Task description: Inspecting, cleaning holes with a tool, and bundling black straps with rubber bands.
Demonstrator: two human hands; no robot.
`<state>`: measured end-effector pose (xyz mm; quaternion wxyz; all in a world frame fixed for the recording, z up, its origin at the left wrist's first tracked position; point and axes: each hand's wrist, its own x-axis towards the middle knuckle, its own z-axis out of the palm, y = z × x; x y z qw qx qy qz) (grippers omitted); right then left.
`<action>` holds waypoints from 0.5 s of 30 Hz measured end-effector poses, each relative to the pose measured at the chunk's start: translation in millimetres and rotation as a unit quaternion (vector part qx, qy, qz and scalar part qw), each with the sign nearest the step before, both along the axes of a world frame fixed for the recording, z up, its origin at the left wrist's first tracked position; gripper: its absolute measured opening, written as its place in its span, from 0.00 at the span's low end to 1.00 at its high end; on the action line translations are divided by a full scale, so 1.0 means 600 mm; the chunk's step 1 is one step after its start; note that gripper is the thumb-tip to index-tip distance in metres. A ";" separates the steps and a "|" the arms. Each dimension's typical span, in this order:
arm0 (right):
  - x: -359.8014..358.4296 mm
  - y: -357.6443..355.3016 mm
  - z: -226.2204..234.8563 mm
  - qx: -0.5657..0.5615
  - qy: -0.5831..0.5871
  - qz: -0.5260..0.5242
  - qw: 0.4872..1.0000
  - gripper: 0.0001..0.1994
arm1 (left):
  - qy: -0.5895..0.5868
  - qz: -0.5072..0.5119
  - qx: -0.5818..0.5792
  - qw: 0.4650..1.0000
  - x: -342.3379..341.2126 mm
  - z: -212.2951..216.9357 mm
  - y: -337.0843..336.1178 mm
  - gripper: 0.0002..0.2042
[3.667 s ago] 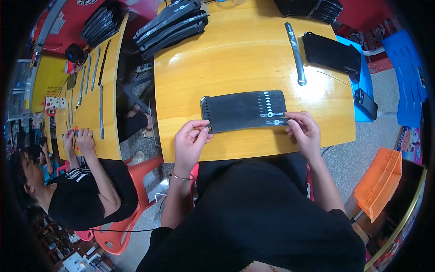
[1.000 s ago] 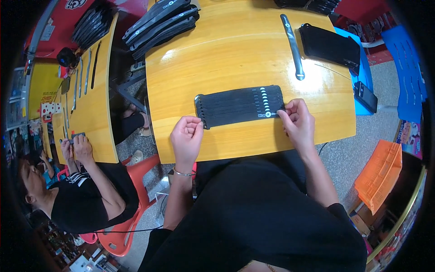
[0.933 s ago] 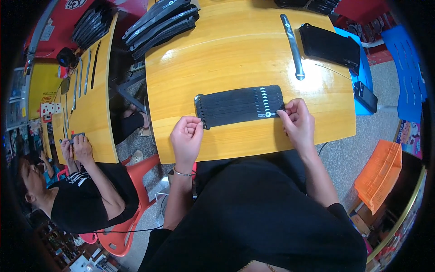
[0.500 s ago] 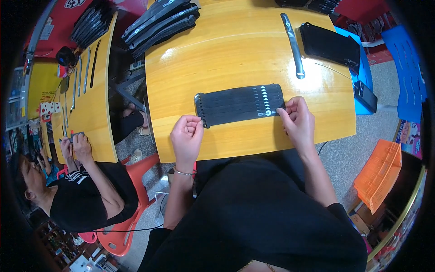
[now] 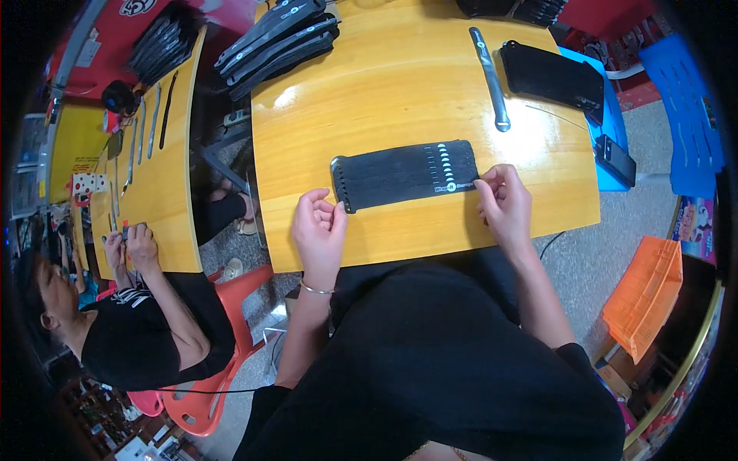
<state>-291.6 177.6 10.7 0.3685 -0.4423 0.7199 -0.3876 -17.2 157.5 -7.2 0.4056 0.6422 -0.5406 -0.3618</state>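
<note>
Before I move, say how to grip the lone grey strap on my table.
Probably pinch the grey strap by its rounded near end, right hand from the near side: it lies flat, that end faces you, and a black bundle flanks its right.

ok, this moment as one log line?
left hand: at near-side left corner of strap bundle | right hand: at near-side right corner | bundle: black, between hands | single strap: on table, farther off

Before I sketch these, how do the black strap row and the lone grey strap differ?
The black strap row is broad, the grey strap narrow. The row runs left to right, the grey strap near to far. The left hand and right hand are at the row; neither touches the grey strap. Both bear pale print.
</note>
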 end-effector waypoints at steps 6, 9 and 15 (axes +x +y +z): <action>0.050 0.032 0.011 -0.262 0.272 0.265 0.887 0.24 | -0.309 -0.230 -0.189 0.903 -0.051 0.054 0.023 0.23; 0.074 0.045 0.005 -0.220 0.285 0.345 0.867 0.29 | -0.356 -0.345 -0.155 0.855 -0.064 0.043 0.023 0.29; 0.031 0.060 0.014 -0.135 0.453 0.231 0.850 0.22 | -0.410 -0.387 -0.113 0.818 -0.061 0.041 0.028 0.35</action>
